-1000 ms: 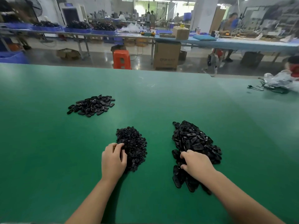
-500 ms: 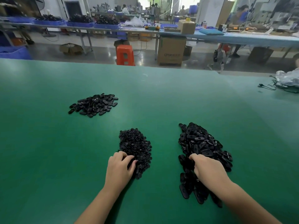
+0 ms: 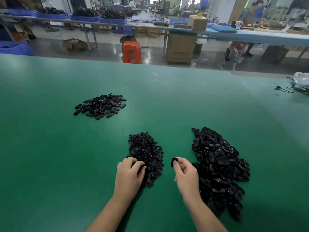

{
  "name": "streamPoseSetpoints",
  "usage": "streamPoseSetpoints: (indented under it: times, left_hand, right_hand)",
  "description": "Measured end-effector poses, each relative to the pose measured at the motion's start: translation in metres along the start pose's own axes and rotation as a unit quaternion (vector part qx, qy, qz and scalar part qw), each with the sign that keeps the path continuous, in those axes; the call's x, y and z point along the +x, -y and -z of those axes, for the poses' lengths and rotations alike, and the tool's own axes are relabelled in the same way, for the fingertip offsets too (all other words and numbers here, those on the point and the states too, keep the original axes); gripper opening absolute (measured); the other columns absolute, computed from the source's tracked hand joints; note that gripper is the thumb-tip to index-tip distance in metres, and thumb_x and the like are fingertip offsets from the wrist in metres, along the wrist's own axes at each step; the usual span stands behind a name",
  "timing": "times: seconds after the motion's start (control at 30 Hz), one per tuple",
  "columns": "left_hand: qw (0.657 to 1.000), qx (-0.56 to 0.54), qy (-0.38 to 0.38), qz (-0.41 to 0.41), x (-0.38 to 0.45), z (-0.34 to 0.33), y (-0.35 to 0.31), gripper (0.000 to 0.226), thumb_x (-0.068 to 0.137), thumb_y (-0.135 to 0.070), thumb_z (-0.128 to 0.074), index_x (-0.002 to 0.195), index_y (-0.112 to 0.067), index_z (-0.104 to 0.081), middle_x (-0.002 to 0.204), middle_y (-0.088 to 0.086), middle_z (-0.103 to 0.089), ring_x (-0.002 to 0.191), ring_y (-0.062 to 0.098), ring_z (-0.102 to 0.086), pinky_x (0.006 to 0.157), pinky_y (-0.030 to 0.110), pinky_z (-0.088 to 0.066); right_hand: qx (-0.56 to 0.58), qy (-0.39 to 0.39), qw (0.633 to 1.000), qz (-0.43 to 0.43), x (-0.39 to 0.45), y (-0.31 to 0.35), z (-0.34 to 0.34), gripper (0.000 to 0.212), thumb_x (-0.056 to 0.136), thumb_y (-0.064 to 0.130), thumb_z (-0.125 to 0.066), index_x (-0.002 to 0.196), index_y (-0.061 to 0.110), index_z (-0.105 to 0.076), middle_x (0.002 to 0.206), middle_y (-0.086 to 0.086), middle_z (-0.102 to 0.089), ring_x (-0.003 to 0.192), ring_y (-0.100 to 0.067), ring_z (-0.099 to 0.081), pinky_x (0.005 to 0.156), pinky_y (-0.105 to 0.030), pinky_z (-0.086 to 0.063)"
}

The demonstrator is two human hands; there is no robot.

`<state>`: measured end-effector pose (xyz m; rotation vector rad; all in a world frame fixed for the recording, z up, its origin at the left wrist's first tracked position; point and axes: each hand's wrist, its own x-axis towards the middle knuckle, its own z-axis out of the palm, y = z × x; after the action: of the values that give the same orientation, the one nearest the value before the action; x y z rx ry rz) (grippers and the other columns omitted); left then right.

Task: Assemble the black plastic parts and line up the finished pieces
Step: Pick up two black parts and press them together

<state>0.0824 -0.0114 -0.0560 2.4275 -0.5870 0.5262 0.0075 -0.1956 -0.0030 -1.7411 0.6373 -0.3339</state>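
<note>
Three heaps of black plastic parts lie on the green table (image 3: 50,156). A heap of small round parts (image 3: 147,151) sits in the middle, and my left hand (image 3: 129,174) rests at its near left edge with fingers curled into the parts. To the right lies a larger heap of oval shells (image 3: 219,164). My right hand (image 3: 185,173) is lifted between the two heaps and pinches one black oval shell (image 3: 173,162). A flatter pile of shiny finished pieces (image 3: 101,106) lies farther back on the left.
A clear plastic bag (image 3: 302,79) and black cables (image 3: 287,88) lie at the table's far right edge. Beyond the table stand an orange stool (image 3: 132,51), a cardboard box (image 3: 181,47) and long benches with blue bins.
My right hand has come up out of the oval-shell heap and moved left, now pinching one shell. My left hand stays at the small-parts heap. The camera tilted down slightly.
</note>
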Motion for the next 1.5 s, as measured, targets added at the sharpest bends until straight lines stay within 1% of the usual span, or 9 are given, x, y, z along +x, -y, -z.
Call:
streamPoseSetpoints:
  times: [0.1, 0.4, 0.6, 0.8, 0.97, 1.1, 1.2, 1.33, 1.5]
  left_hand:
    - [1.0, -0.012, -0.001, 0.0, 0.001, 0.002, -0.001, 0.018, 0.077, -0.013, -0.086, 0.091, -0.016, -0.075, 0.09, -0.003, -0.062, 0.081, 0.018, -0.057, 0.068, 0.033, -0.042]
    - [0.999, -0.034, 0.001, -0.012, -0.002, 0.005, -0.001, 0.015, 0.08, -0.009, -0.08, 0.091, -0.017, -0.073, 0.09, -0.006, -0.063, 0.083, 0.016, -0.058, 0.071, 0.027, -0.035]
    - [0.998, -0.063, -0.012, -0.007, -0.003, 0.009, -0.004, 0.011, 0.088, -0.024, -0.056, 0.087, -0.016, -0.064, 0.086, -0.009, -0.057, 0.078, 0.011, -0.05, 0.07, 0.029, -0.037]
    - [0.995, -0.088, -0.037, -0.009, -0.005, 0.015, -0.01, 0.013, 0.088, -0.022, -0.054, 0.079, -0.014, -0.06, 0.08, -0.008, -0.054, 0.073, 0.011, -0.046, 0.066, 0.032, -0.038]
    - [0.977, -0.205, -0.039, 0.05, -0.003, 0.015, -0.038, 0.015, 0.093, -0.028, -0.059, 0.079, -0.026, -0.053, 0.077, -0.017, -0.047, 0.067, 0.006, -0.047, 0.063, 0.014, -0.035]
    - [0.954, -0.288, -0.022, 0.082, -0.005, 0.0, -0.073, 0.009, 0.094, -0.03, -0.063, 0.087, -0.036, -0.058, 0.081, -0.018, -0.057, 0.068, 0.003, -0.054, 0.063, 0.007, -0.036]
    - [0.957, -0.285, 0.015, 0.058, -0.019, -0.014, -0.084, 0.003, 0.095, -0.028, -0.063, 0.098, -0.029, -0.063, 0.09, -0.018, -0.064, 0.08, -0.013, -0.054, 0.072, 0.001, -0.037]
    - [0.964, -0.266, 0.021, 0.019, -0.026, -0.017, -0.083, 0.009, 0.097, -0.025, -0.059, 0.105, -0.028, -0.063, 0.097, -0.017, -0.062, 0.088, -0.021, -0.05, 0.079, -0.001, -0.035]
    - [0.969, -0.245, -0.022, 0.026, -0.02, -0.021, -0.08, 0.014, 0.094, -0.006, -0.064, 0.105, -0.013, -0.069, 0.099, -0.004, -0.067, 0.093, -0.011, -0.052, 0.088, 0.002, -0.038]
  right_hand:
    - [0.02, -0.025, 0.999, 0.011, -0.006, -0.012, -0.016, 0.015, 0.102, 0.016, -0.059, 0.099, 0.026, -0.069, 0.069, -0.011, -0.067, 0.048, -0.014, -0.051, 0.045, -0.025, -0.047]
    - [0.023, -0.01, 1.0, 0.018, -0.008, -0.028, -0.018, 0.019, 0.102, 0.01, -0.056, 0.101, 0.028, -0.064, 0.096, 0.011, -0.075, 0.062, -0.006, -0.059, 0.059, -0.032, -0.05]
    - [0.02, -0.023, 0.999, 0.029, -0.007, -0.027, -0.022, 0.038, 0.103, 0.006, -0.053, 0.128, 0.035, -0.049, 0.097, 0.01, -0.074, 0.066, -0.012, -0.065, 0.068, -0.024, -0.057]
    - [-0.011, -0.028, 0.999, 0.032, -0.004, -0.03, -0.024, 0.018, 0.104, 0.014, -0.054, 0.094, 0.027, -0.063, 0.082, 0.011, -0.074, 0.065, -0.01, -0.069, 0.066, -0.027, -0.058]
    - [0.015, -0.032, 0.999, 0.034, -0.002, -0.031, -0.024, 0.008, 0.104, 0.017, -0.053, 0.101, 0.025, -0.054, 0.09, 0.013, -0.078, 0.063, -0.016, -0.072, 0.064, -0.03, -0.058]
    - [0.017, -0.048, 0.997, 0.05, -0.003, -0.031, -0.023, 0.02, 0.102, 0.013, -0.057, 0.109, 0.032, -0.055, 0.082, 0.013, -0.078, 0.07, -0.005, -0.073, 0.068, -0.011, -0.05]
    - [0.037, -0.044, 0.998, 0.034, -0.003, -0.032, -0.022, 0.024, 0.102, 0.012, -0.055, 0.109, 0.035, -0.058, 0.086, 0.007, -0.079, 0.084, -0.009, -0.074, 0.081, -0.025, -0.055]
    - [0.061, -0.04, 0.997, 0.024, -0.002, -0.034, -0.021, 0.018, 0.107, 0.016, -0.047, 0.105, 0.031, -0.056, 0.091, 0.002, -0.079, 0.086, -0.017, -0.075, 0.083, -0.039, -0.056]
    - [0.08, -0.048, 0.996, 0.013, 0.001, -0.036, -0.021, 0.013, 0.108, 0.017, -0.043, 0.105, 0.023, -0.054, 0.089, 0.005, -0.079, 0.078, -0.011, -0.074, 0.068, -0.023, -0.055]
